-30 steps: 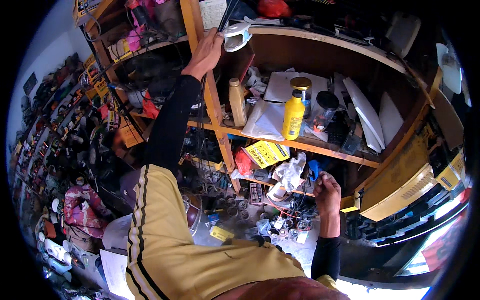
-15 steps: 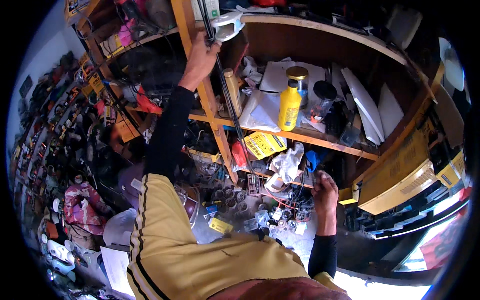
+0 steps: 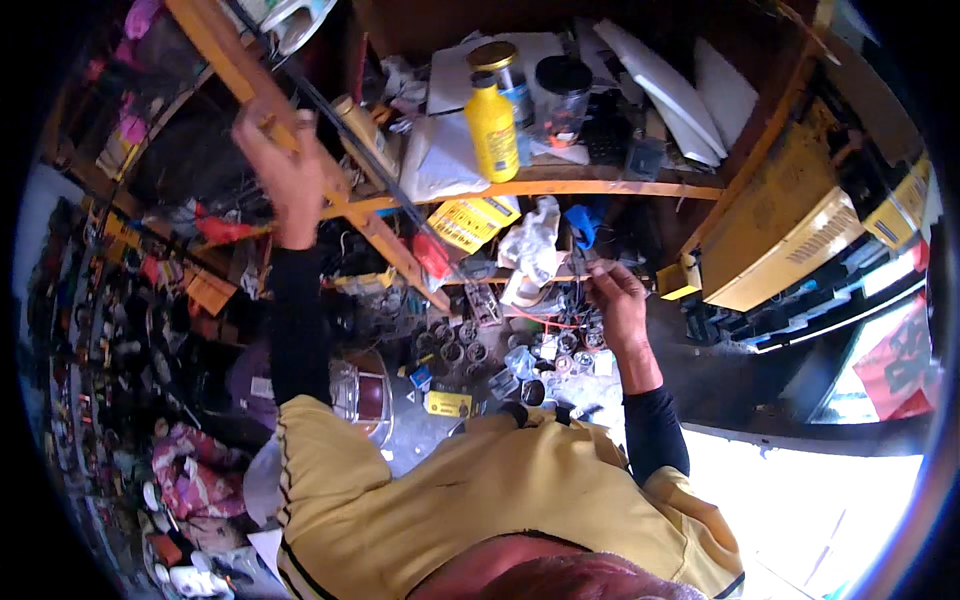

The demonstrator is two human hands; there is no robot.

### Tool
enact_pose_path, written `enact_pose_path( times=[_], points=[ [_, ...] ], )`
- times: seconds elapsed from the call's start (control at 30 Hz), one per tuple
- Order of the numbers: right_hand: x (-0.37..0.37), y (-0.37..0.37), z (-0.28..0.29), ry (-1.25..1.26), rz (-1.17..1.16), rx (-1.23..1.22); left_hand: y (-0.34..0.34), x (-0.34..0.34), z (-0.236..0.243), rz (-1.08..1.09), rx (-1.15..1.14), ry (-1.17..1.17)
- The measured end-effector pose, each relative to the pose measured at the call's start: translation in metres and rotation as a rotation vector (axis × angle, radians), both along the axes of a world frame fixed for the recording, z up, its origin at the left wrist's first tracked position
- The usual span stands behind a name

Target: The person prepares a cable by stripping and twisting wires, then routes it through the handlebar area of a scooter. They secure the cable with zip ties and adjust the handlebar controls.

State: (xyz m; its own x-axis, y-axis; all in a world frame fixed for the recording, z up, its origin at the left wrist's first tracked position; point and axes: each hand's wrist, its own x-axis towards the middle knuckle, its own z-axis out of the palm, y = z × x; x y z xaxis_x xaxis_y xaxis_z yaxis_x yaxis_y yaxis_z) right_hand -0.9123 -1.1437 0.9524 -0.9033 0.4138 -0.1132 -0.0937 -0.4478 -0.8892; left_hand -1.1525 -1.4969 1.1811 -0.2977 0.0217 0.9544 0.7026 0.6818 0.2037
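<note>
My left hand (image 3: 285, 175) is raised in front of the orange wooden post (image 3: 375, 235), fingers apart and slightly blurred, with nothing seen in it. Black cables (image 3: 375, 150) run diagonally down past the post, just to the right of that hand. Above them, at the top edge, is a white plastic piece (image 3: 298, 22), partly cut off. My right hand (image 3: 622, 308) is at mid-height on the right, its thumb and fingers pinched together. Whatever it pinches is too small or dark to make out. A blue item (image 3: 580, 228) and a crumpled white bag (image 3: 532, 240) are close by.
A shelf (image 3: 600, 186) bears a yellow bottle (image 3: 491, 130), a gold-lidded jar (image 3: 497, 62) and a black-lidded jar (image 3: 562, 95). A yellow metal case (image 3: 785, 240) stands at the right. Several small cups (image 3: 452, 352) and a yellow box (image 3: 447, 403) are on the floor.
My left hand has come away from the cables beside the white plastic piece and dropped, with its fingers opening. The view has shifted; my right hand stays pinched.
</note>
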Motion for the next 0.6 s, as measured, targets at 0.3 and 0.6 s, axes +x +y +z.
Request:
enact_pose_path(
  times=[0.3,0.6],
  points=[
    [-0.001,0.001,-0.010,-0.020,0.024,0.095,0.122,0.025,-0.159,-0.415,-0.069,-0.757],
    [0.018,0.019,-0.014,-0.083,-0.033,0.106,0.183,-0.041,-0.187,-0.366,-0.009,-0.853]
  ],
)
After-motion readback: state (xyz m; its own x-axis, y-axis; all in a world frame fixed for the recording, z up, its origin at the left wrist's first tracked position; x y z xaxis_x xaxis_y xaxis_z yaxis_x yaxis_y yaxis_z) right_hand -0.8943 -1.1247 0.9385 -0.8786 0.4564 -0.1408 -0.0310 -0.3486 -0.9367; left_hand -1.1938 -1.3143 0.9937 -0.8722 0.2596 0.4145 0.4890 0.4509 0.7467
